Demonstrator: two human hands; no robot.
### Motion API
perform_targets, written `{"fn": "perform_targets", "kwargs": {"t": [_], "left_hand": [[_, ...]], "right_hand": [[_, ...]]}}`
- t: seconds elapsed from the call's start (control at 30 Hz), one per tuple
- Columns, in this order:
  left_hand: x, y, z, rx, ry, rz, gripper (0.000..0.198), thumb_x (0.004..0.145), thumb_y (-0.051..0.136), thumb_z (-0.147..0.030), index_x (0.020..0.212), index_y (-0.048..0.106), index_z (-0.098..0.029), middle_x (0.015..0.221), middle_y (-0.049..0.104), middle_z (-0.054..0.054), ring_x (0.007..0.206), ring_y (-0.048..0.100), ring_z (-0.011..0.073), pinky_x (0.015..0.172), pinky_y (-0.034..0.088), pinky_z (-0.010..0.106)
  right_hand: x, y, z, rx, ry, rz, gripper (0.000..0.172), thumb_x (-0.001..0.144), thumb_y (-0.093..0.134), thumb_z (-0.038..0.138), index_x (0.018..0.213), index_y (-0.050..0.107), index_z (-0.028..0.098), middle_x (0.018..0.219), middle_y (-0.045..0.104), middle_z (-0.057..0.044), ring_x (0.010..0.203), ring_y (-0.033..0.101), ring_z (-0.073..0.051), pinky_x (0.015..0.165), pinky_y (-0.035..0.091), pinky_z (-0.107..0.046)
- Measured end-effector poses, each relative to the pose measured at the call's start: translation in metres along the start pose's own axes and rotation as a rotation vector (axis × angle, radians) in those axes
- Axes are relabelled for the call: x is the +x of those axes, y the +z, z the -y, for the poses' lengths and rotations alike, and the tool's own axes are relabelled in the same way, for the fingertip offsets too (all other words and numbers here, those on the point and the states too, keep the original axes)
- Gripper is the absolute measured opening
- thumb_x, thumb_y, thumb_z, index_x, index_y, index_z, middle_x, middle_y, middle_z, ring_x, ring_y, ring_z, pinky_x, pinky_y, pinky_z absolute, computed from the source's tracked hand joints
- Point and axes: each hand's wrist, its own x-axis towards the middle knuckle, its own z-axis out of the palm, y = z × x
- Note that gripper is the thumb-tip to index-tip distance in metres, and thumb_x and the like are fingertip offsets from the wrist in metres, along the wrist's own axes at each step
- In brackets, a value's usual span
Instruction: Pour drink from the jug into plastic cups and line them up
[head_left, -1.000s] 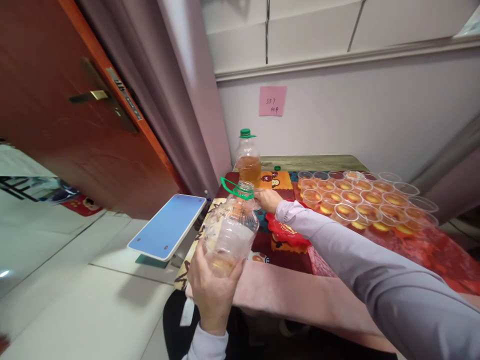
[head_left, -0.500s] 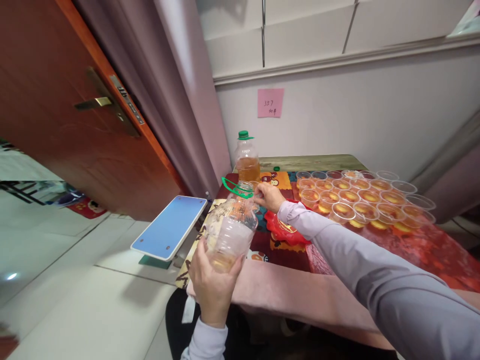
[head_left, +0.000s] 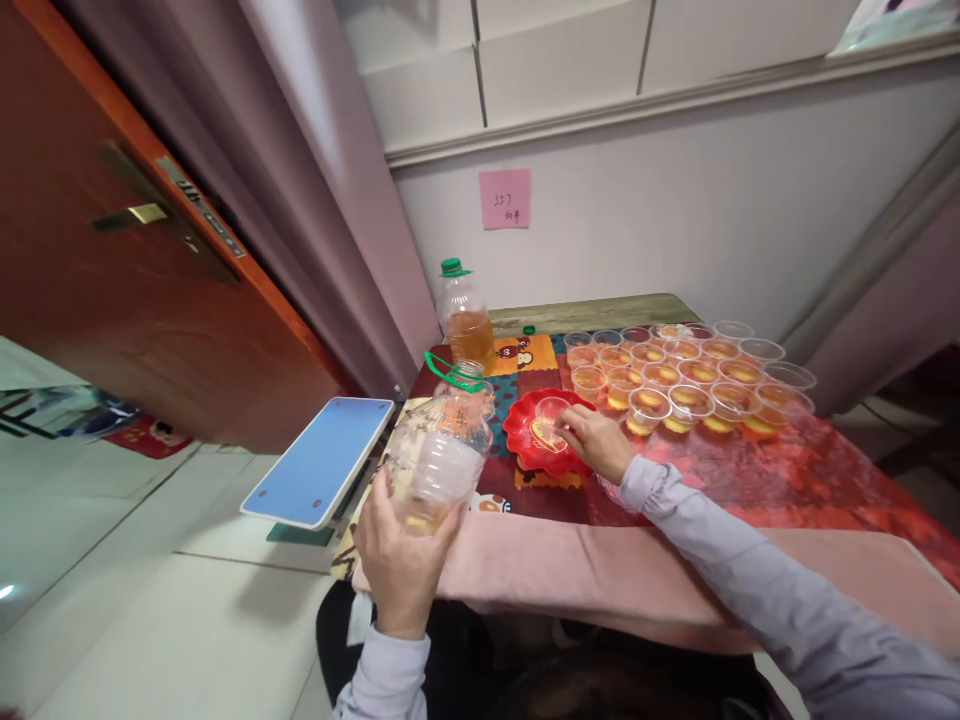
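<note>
My left hand [head_left: 405, 560] is wrapped round the lower part of a large clear bottle [head_left: 448, 465], which leans slightly and has a little yellowish liquid at its bottom. A green handle rings its uncapped neck. Over a red scalloped plate [head_left: 525, 440], my right hand [head_left: 596, 440] pinches a small clear plastic cup [head_left: 553, 412]. Rows of clear cups [head_left: 690, 400] with amber liquid stand on the red cloth to the right. Behind the held bottle, a second bottle [head_left: 470, 335] with a green cap stands upright, partly filled with amber liquid.
A blue-topped stand [head_left: 319, 462] is left of the table. A loose green cap [head_left: 529, 330] lies near the table's back edge. Pink cloth [head_left: 600, 570] covers the front edge. A pink note [head_left: 505, 199] is on the wall; a brown door [head_left: 150, 300] is at left.
My right hand has moved from the held bottle's neck to the right, over the red plate, with the small cup. The view has shifted slightly; my left hand still holds the bottle.
</note>
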Motion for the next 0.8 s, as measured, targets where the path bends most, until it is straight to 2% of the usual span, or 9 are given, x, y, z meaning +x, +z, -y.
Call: {"fn": "perform_targets", "kwargs": {"t": [0.07,0.13,0.17,0.23,0.33,0.4,0.5,0.8], "left_hand": [[0.005,-0.001,-0.002,-0.007,0.024,0.024,0.098,0.08,0.073,-0.07,0.153,0.047,-0.01,0.142,0.066,0.025,0.13,0.066,0.0399,0.112,0.051,0.053],[0.013,-0.005,-0.004,-0.013,0.052,0.084,0.094,0.079,0.076,-0.065,0.153,0.049,-0.012,0.143,0.067,0.023,0.13,0.066,0.0384,0.111,0.052,0.051],[0.019,-0.008,-0.005,-0.011,0.065,0.125,0.094,0.078,0.077,-0.063,0.153,0.049,-0.013,0.143,0.068,0.022,0.13,0.067,0.0378,0.111,0.052,0.05],[0.031,-0.015,-0.007,0.0,0.093,0.215,0.096,0.075,0.08,-0.061,0.154,0.05,-0.015,0.141,0.07,0.02,0.127,0.069,0.0365,0.109,0.053,0.048],[0.051,-0.027,-0.012,0.072,0.163,0.365,0.098,0.072,0.081,-0.062,0.154,0.051,-0.017,0.14,0.071,0.018,0.127,0.069,0.0368,0.107,0.054,0.048],[0.062,-0.034,-0.016,0.143,0.224,0.463,0.096,0.073,0.08,-0.062,0.154,0.051,-0.019,0.142,0.071,0.016,0.127,0.069,0.0367,0.106,0.054,0.048],[0.078,-0.042,-0.024,0.209,0.312,0.543,0.091,0.076,0.078,-0.059,0.155,0.051,-0.022,0.143,0.071,0.014,0.128,0.068,0.0359,0.105,0.053,0.048],[0.105,-0.048,-0.062,0.436,0.427,0.571,0.093,0.074,0.078,-0.061,0.154,0.052,-0.021,0.128,0.074,0.013,0.117,0.07,0.0381,0.095,0.05,0.045]], "right_hand": [[-0.005,0.003,0.002,0.011,-0.01,-0.031,0.018,0.104,0.058,0.028,0.113,0.072,0.023,0.111,0.076,-0.009,0.095,0.074,-0.022,0.079,0.058,-0.032],[-0.01,0.001,0.003,0.058,-0.004,-0.161,0.03,0.103,0.061,0.032,0.131,0.069,0.024,0.13,0.073,-0.013,0.111,0.074,-0.025,0.09,0.06,-0.037],[-0.014,-0.002,0.003,0.084,0.021,-0.249,0.035,0.103,0.062,0.035,0.136,0.068,0.024,0.134,0.072,-0.014,0.112,0.074,-0.026,0.093,0.06,-0.038],[-0.025,-0.006,-0.001,0.129,0.107,-0.412,0.036,0.104,0.061,0.041,0.134,0.069,0.023,0.127,0.075,-0.014,0.097,0.075,-0.024,0.086,0.061,-0.038],[-0.044,-0.008,-0.011,0.186,0.228,-0.535,0.031,0.106,0.057,0.045,0.117,0.075,0.022,0.098,0.08,-0.009,0.069,0.07,-0.02,0.068,0.058,-0.033],[-0.053,-0.007,-0.015,0.227,0.275,-0.57,0.031,0.107,0.055,0.045,0.105,0.077,0.023,0.087,0.079,-0.007,0.068,0.071,-0.02,0.065,0.057,-0.032],[-0.056,-0.006,-0.015,0.281,0.306,-0.605,0.033,0.107,0.053,0.043,0.096,0.078,0.023,0.085,0.08,-0.006,0.073,0.074,-0.021,0.068,0.057,-0.031],[-0.052,-0.01,-0.007,0.352,0.334,-0.587,0.036,0.107,0.055,0.045,0.088,0.077,0.024,0.078,0.078,-0.005,0.068,0.072,-0.02,0.065,0.056,-0.03]]}}
